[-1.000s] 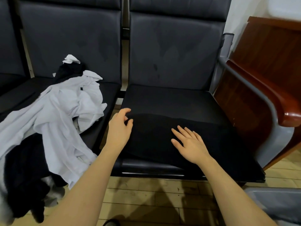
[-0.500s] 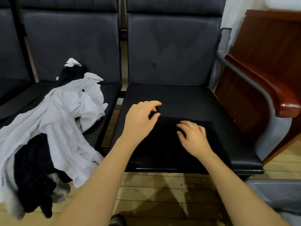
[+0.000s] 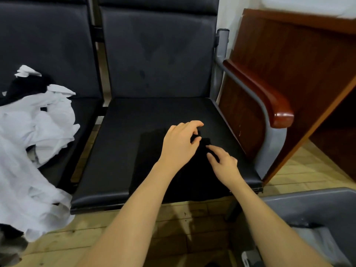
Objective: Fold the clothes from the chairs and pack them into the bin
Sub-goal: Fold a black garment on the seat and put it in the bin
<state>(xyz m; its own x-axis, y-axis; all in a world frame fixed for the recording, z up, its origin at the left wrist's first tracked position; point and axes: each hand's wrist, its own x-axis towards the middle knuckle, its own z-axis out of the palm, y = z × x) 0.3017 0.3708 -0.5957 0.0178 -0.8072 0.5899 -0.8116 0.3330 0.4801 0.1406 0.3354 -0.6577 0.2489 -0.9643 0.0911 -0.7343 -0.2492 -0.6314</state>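
My left hand (image 3: 181,143) reaches across the black garment (image 3: 154,162), fingers curled, thumb and forefinger pinching a fold of its far right edge. My right hand (image 3: 223,164) rests just beside it on the same cloth, fingers bent and pressing down; whether they grip the fabric I cannot tell, since black cloth hides the fingertips. The garment lies flat on the seat of the right chair (image 3: 154,112), toward the near edge, its near hem hanging slightly over the front. Against the black seat its outline is hard to trace.

The fabric looks soft, thin and light; I judge it will sag and unfold unless both ends are supported, so the best hold is along a folded edge or at two corners, not the middle.

Left of this, on the neighbouring chair (image 3: 48,45), a heap of white and black clothes (image 3: 38,151) spills over the seat front toward the floor, unfolded. The grey bin (image 3: 308,209) stands near right on the wooden floor (image 3: 173,228), with something grey inside. A wooden armrest (image 3: 269,97) borders the chair on the right.
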